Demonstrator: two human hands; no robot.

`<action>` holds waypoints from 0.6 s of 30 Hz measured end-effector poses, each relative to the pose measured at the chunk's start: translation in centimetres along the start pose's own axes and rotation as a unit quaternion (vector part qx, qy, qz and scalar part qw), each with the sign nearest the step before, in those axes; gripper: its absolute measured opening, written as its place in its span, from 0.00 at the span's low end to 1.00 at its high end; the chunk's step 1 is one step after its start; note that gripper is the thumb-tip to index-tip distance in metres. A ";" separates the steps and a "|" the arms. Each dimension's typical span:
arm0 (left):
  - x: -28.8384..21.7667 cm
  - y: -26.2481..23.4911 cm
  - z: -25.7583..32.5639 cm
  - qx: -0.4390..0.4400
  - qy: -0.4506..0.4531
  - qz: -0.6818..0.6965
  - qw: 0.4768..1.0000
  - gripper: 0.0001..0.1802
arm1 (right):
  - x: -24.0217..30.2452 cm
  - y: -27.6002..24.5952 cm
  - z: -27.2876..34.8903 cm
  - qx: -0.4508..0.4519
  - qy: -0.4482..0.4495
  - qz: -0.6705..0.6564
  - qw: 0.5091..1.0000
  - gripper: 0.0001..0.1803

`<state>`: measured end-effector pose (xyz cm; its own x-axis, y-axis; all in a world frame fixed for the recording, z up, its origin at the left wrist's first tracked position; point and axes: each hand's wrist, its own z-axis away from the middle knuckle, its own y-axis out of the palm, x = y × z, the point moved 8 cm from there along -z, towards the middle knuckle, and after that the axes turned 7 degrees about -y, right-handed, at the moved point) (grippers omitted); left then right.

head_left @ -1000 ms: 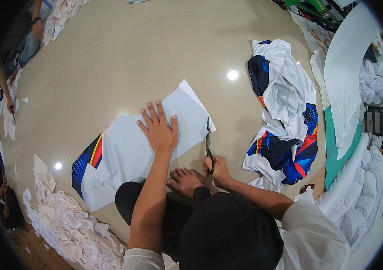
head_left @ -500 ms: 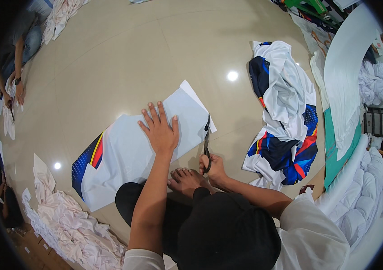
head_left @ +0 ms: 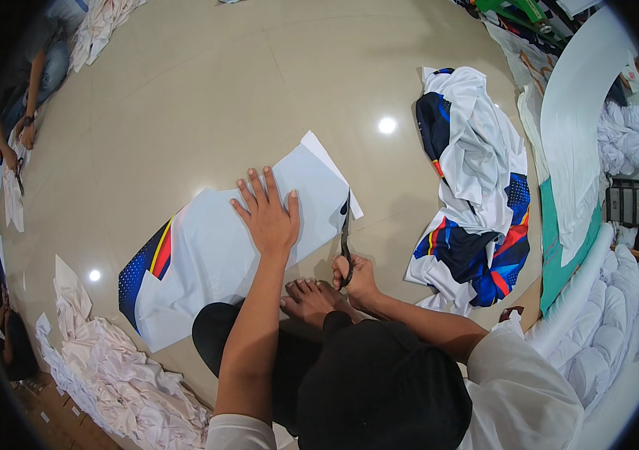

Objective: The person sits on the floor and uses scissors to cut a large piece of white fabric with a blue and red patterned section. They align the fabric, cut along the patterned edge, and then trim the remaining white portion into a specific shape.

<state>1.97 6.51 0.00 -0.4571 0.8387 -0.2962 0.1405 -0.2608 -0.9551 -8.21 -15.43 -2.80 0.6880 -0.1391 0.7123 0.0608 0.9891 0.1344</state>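
Note:
A white fabric piece [head_left: 222,247] lies spread on the floor before me, its left end printed navy, red and yellow. My left hand [head_left: 269,217] rests flat on it with the fingers spread. My right hand [head_left: 357,281] grips the handles of black scissors [head_left: 345,232] beside the fabric's right edge. The blades point away from me along that edge, next to a narrow white strip at the far right corner. How far the blades are apart is hard to make out. My bare foot [head_left: 312,298] is just short of the scissors.
Crumpled white and navy printed fabric [head_left: 477,180] lies to the right. Pale cloth [head_left: 117,367] is heaped at the lower left. White rolls and bundles [head_left: 597,330] line the right side, near a green cloth [head_left: 567,255]. Another person's hand [head_left: 29,136] shows at far left.
My hands, the scissors and the white fabric look almost the same as before. At the far left, the other person's hands and scissors have shifted slightly.

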 end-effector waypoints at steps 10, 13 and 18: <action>0.1 0.1 0.0 -0.002 0.000 -0.004 1.000 0.41 | 0.3 0.3 -0.3 0.000 0.001 -0.015 1.000 0.15; 0.0 0.1 0.0 0.000 0.000 -0.009 1.000 0.41 | 0.1 0.4 -0.3 -0.006 0.005 -0.024 1.000 0.15; 0.0 0.1 0.0 -0.001 -0.001 -0.009 1.000 0.41 | 0.0 0.6 -0.4 -0.010 0.011 -0.043 0.999 0.14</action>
<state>1.99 6.49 -0.06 -0.4606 0.8426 -0.2790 0.1339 -0.2448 -0.9603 -7.89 -14.83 -3.06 0.6949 -0.2232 0.6836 0.1350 0.9742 0.1808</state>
